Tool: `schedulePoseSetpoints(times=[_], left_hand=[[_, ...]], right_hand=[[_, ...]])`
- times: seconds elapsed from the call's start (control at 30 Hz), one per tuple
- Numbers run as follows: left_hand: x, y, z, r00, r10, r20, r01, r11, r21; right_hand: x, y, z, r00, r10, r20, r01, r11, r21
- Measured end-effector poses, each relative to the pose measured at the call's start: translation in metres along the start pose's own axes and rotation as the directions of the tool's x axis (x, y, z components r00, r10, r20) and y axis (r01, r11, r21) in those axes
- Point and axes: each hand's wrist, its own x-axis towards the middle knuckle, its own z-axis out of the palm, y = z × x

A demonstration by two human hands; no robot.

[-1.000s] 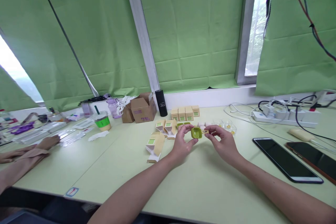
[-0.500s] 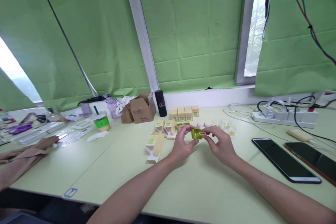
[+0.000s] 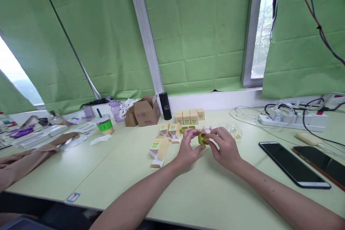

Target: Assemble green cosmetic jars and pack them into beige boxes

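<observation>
My left hand [image 3: 188,148] and my right hand [image 3: 225,147] meet over the pale green table [image 3: 210,190], both pinched on a small olive-green case [image 3: 202,138] held between the fingertips. The right fingers press something small into the case's open side; I cannot make it out. Just behind the hands lie opened small tan cartons [image 3: 169,130] and a flattened carton [image 3: 158,150]. A row of closed tan boxes with green labels [image 3: 190,116] stands further back. Small clear round pieces with yellow centres [image 3: 234,130] lie to the right of the hands.
Two phones [image 3: 293,164] lie at the right. A power strip with cables [image 3: 292,119] sits at the back right. A black bottle [image 3: 165,105], brown cardboard boxes [image 3: 144,110] and a green-banded cup [image 3: 105,123] stand at the back. Another person's sleeved arm [image 3: 32,154] rests at the left.
My right hand has moved left and closed onto the green case, which was held by the left hand alone. The other person's hand at the left has slid rightward.
</observation>
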Motion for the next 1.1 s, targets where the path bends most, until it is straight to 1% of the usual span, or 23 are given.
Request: schedulePoseSetpoints(times=[0.4, 0.63, 0.77, 0.97, 1.1], left_hand=[[-0.0011, 0.0006, 0.0, 1.0, 0.009, 0.011, -0.009, 1.0, 0.005], [-0.0015, 0.0012, -0.0004, 1.0, -0.005, 0.014, 0.005, 1.0, 0.024], [-0.0015, 0.0007, -0.0004, 1.0, 0.001, 0.017, -0.001, 1.0, 0.02], [-0.0008, -0.0019, -0.0006, 1.0, 0.019, 0.018, -0.019, 1.0, 0.017], [-0.0013, 0.0008, -0.0005, 1.0, 0.006, 0.022, -0.006, 1.0, 0.004]], right_hand=[[0.0032, -0.0043, -0.0011, 0.998, -0.061, 0.003, 0.061, 0.995, -0.077], [0.004, -0.0043, 0.0008, 0.997, -0.074, -0.003, 0.073, 0.991, -0.112], [0.0035, -0.0031, 0.001, 0.996, -0.082, 0.024, 0.084, 0.988, -0.129], [0.0033, -0.0033, 0.0009, 0.996, -0.084, 0.034, 0.088, 0.987, -0.132], [0.0035, -0.0031, 0.0012, 0.996, -0.084, 0.038, 0.087, 0.99, -0.112]])
